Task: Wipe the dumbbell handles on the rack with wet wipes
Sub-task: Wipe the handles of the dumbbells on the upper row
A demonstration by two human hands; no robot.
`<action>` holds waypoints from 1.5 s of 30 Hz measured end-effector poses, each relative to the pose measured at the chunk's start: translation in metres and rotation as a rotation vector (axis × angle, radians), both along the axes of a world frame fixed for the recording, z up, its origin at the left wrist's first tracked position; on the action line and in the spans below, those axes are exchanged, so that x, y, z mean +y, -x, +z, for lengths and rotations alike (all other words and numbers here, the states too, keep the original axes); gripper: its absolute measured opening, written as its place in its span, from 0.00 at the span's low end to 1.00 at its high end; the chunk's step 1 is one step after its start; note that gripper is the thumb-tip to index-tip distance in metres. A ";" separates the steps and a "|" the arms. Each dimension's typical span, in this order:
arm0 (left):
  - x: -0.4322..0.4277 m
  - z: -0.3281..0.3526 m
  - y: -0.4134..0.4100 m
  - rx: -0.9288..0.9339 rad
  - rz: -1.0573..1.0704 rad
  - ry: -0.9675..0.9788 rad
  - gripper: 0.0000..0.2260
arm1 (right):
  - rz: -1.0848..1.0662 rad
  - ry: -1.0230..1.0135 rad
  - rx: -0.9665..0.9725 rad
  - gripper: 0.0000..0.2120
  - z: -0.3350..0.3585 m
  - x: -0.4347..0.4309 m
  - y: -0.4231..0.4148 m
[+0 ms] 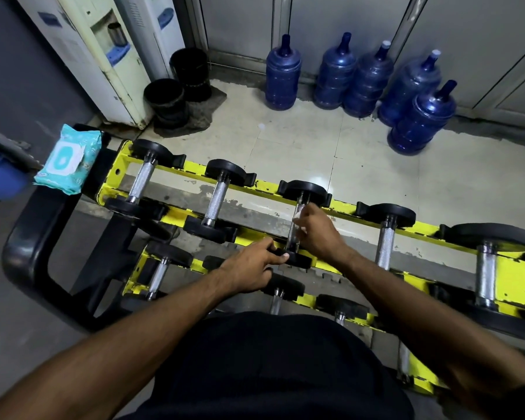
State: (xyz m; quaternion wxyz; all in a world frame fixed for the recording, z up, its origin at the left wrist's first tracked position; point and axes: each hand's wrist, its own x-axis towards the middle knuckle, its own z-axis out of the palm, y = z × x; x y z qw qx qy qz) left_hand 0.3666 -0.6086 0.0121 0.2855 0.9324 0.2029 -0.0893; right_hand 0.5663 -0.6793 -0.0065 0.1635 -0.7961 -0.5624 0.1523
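Along the top tier of the rack [194,170], yellow painted steel with chipped, scuffed edges, short dumbbells lie crosswise in black cradles. Each has round black heads and a knurled, shiny metal grip. At the middle dumbbell [303,189] the right hand [319,234] is curled round the handle [294,237], its fingers clasping a thin pale wipe [299,212] against the metal. A crumpled edge of the wipe shows at the far side of the fingers. The left hand [253,268] grasps the near head of the same dumbbell, fingers bent over its rim. Both forearms are bare. A lower, nearer tier carries more weights [159,274], partly hidden by the arms and a dark garment [270,368].

At far left the pack [70,159] of wipes, soft teal plastic with a white flap on top, rests on a black surface at the rack's left end. Its print is too small to read. A black bent frame [19,247] curves near it. On the pale tiled floor [300,140] beyond the rack, five blue ribbed plastic jugs [282,77] stand against a grey panelled wall. Left of them are two black buckets [164,98] on a dark mat and two white dispensers [103,65]. A steel cup [116,33] sits in the nearer dispenser's recess.
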 end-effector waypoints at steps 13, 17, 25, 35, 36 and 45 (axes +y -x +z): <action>-0.004 0.000 0.002 0.019 -0.007 -0.060 0.23 | 0.230 0.205 -0.400 0.05 0.026 0.042 0.002; -0.005 -0.002 0.004 0.001 -0.016 -0.113 0.22 | 0.424 0.449 -0.359 0.05 0.040 0.056 0.022; -0.006 0.002 0.006 -0.015 -0.039 -0.183 0.21 | 0.426 0.499 -0.506 0.10 0.043 0.067 0.025; -0.008 -0.001 0.007 -0.007 -0.014 -0.159 0.25 | -0.024 0.040 -0.127 0.06 0.019 0.032 -0.006; -0.009 0.000 0.007 -0.007 -0.011 -0.155 0.25 | -0.162 -0.038 0.000 0.06 0.013 0.023 -0.005; -0.010 0.000 0.007 0.029 0.018 -0.106 0.25 | -0.935 -0.244 0.959 0.12 -0.013 0.008 -0.003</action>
